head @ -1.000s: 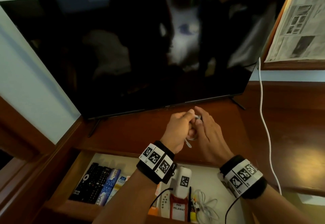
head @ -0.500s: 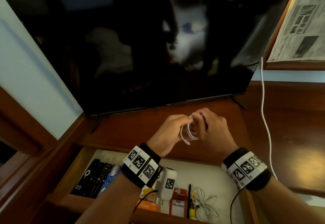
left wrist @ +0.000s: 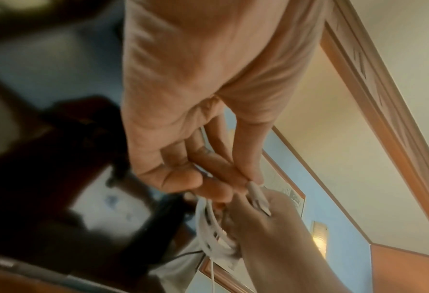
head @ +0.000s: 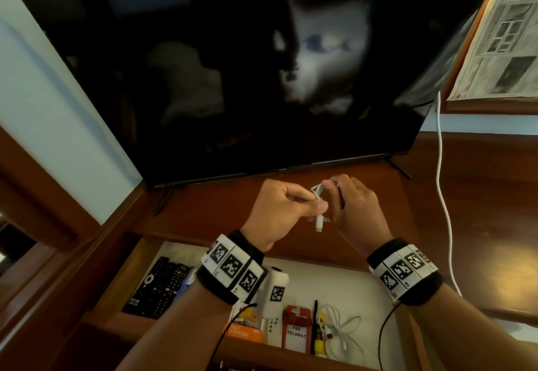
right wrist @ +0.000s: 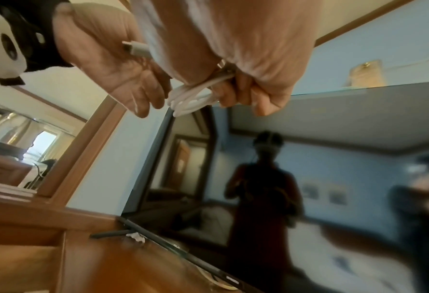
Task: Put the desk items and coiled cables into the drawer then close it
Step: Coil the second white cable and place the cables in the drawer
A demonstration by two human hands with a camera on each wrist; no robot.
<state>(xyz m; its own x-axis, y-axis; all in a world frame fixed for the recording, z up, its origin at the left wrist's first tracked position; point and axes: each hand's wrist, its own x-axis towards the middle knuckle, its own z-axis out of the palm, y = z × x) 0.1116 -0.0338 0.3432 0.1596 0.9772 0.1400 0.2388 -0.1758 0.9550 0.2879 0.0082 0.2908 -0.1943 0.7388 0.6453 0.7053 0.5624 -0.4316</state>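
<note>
Drawer (head: 294,350): it is seen nearest, pulled open under the tabletop edge, with its white floor part filled.
Drawer contents: two dark remotes (head: 158,287) are counted at the left, one red tag (head: 295,331) and one black pen (head: 315,325) in the middle, and one loose white cable (head: 340,330) at the right. An orange packet (head: 243,333) is partly hidden by the left wrist, so the full count cannot be told.
Left hand (head: 279,213): the plug end of a white cable coil (head: 319,204) is pinched in its grip between thumb and fingers, with the plug pointing down.
Right hand (head: 353,210): the loops of the same coil are clenched in its grip; in the right wrist view the bundle (right wrist: 195,95) is seen pressed between curled fingers.
Task thing: the coil is held in the air above the tabletop (head: 203,213), just beyond the drawer, and is not yet inside.
Step in hand: the loose tail is judged to be the last bit to be wound. The loops should be kept tight by the right hand while the plug is tucked through, so that nothing springs open when the coil is laid down.
Placing: the bare floor behind the loose cable looks the best spot.
Farther back: one dark television (head: 233,79) is stood on the tabletop, and one white cord (head: 444,196) is hung down at the right.
</note>
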